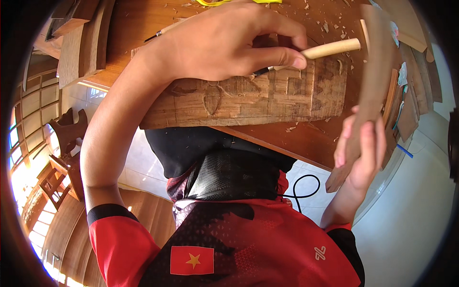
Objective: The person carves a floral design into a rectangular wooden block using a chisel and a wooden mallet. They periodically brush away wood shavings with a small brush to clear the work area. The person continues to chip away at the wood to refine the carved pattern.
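A carved wooden board (282,107) with shallow relief cuts lies along the table's near edge. Over it, my left hand (229,48) is closed on a carving chisel (334,48) with a pale round handle. The chisel's dark metal end points left, low over the board; whether its tip touches the wood is hidden by my hand. My right hand (366,153) grips the lower part of a long, flat brown wooden stick (375,62), which stands up at the right, beside the chisel's handle end and apart from it.
Wood shavings (326,27) are scattered over the brown table (306,143). Another thin chisel (160,33) lies beyond my left wrist. A yellow strip (215,2) crosses the far edge of view. Stacked wood (83,48) stands at left; more boards (411,110) and a blue stick (404,151) lie at right.
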{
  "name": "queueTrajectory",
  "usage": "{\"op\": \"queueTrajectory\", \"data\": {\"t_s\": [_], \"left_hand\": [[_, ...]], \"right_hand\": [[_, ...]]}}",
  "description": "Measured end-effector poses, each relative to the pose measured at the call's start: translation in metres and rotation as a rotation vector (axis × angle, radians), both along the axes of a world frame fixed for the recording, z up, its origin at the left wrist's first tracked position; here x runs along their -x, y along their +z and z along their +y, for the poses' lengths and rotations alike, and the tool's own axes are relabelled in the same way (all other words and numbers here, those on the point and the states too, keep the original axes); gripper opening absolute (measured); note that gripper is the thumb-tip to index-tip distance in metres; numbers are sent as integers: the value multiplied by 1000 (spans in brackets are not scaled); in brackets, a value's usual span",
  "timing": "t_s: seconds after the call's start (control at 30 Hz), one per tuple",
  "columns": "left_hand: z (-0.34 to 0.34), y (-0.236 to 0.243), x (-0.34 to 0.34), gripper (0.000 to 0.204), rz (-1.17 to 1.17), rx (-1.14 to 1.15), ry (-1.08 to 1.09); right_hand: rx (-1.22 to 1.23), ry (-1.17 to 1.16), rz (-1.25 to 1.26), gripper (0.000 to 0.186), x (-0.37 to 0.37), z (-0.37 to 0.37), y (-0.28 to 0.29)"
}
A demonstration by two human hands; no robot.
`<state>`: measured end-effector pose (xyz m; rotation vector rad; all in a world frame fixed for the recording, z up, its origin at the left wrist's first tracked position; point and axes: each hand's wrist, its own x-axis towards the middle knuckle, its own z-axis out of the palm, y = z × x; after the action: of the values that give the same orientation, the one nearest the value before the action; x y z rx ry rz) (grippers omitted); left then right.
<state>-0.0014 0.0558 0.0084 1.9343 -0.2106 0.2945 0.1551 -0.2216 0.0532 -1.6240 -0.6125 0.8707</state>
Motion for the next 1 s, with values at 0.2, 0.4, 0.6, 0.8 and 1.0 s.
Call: {"op": "queueTrajectory", "data": {"t_s": [0.2,0.4,0.6,0.8,1.0], "left_hand": [[-2,-4,-2,25,42,-142,91],[6,31,-3,25,292,-62,10],[-6,-2,-4,28,94,-166,98],[-8,15,2,28,45,-182,98],[-5,2,-6,28,44,-144,77]], "right_hand": [[101,45,0,37,4,3,0],[153,78,-16,43,0,13,2],[197,162,-35,40,6,17,8],[154,95,-65,39,-2,18,8],[219,57,-56,39,6,19,7]]}}
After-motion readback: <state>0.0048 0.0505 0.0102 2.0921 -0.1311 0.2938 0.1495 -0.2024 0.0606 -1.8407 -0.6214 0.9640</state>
